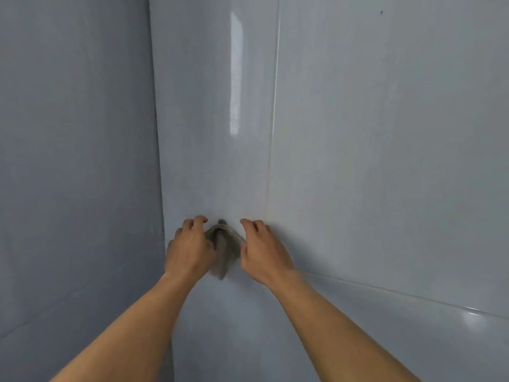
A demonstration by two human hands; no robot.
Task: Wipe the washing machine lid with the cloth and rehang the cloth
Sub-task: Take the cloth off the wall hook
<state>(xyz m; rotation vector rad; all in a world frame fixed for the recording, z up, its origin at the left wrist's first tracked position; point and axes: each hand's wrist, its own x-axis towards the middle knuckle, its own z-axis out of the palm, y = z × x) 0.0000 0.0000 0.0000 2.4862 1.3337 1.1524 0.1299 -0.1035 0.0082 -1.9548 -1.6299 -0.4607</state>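
Tiled washroom corner, glossy wall tiles

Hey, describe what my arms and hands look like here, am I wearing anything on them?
The left forearm and right forearm are bare to the frame's bottom edge, no sleeves showing. The left hand and right hand are ungloved, with no watch, bracelet or ring visible.

Grey-brown cloth, seemingly plain, against pale blue-grey tiles.

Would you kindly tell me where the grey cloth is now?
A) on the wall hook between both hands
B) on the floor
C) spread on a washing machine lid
A: the cloth hangs from the hook on the wall, with the left hand and right hand either side.
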